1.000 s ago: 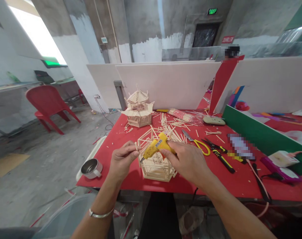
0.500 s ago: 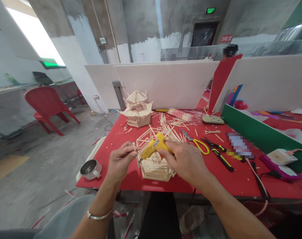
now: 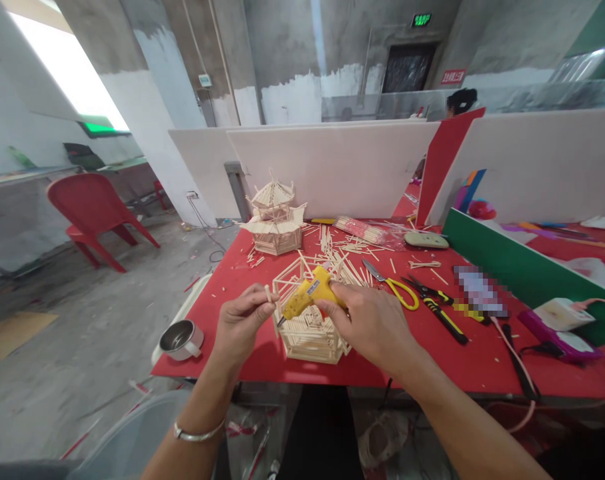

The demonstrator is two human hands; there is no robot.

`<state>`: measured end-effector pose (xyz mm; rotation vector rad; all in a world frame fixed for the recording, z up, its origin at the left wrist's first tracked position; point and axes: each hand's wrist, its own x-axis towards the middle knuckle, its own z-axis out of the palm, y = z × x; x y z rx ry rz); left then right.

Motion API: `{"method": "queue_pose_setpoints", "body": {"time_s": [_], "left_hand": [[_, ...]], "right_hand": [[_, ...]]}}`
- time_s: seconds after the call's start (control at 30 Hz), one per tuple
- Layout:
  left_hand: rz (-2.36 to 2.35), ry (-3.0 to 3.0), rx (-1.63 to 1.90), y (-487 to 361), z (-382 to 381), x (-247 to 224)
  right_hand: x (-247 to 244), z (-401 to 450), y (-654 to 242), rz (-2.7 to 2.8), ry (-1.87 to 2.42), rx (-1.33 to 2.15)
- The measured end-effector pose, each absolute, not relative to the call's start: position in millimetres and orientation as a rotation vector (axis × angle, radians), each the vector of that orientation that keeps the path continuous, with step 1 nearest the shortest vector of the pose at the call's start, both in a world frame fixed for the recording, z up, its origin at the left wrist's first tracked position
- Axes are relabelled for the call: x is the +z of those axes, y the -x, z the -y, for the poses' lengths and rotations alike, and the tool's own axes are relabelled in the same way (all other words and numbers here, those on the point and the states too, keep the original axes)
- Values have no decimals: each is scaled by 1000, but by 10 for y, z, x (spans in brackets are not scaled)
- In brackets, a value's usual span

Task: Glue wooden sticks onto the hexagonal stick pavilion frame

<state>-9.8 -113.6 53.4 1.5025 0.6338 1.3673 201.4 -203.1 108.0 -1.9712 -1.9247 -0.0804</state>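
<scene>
Between thumb and forefinger, my left hand (image 3: 245, 320) pinches a short wooden stick (image 3: 269, 293). My right hand (image 3: 372, 320) is wrapped round a yellow glue gun (image 3: 310, 292), whose dark nozzle points down and left, close to my left fingertips. Below the gun, a hexagonal frame of thin sticks (image 3: 312, 347) rests on the red tabletop (image 3: 222, 353) near its front edge; the gun and my right hand hide part of it. Farther back stands a tiered stick pavilion (image 3: 276, 223) with a pointed roof.
Loose sticks (image 3: 352, 267) lie behind the frame. Scissors (image 3: 402, 293), pliers (image 3: 447, 320) and a phone (image 3: 480, 291) are on the right, beside a green divider (image 3: 522, 267). A metal cup (image 3: 180, 340) stands at the left front corner. White boards (image 3: 327, 167) border the back.
</scene>
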Motion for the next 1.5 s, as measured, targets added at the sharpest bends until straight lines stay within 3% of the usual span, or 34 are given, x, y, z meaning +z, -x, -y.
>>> {"method": "queue_pose_setpoints", "body": {"time_s": [1.17,1.5], "left_hand": [[-725,-1193,1429,80,1194,510],[-710,-1165,1453,140,1201,478]], "right_hand": [[1032,2177,-2011,1977,1636,-368],[1033,2117,-1973,1888,1877,-102]]}}
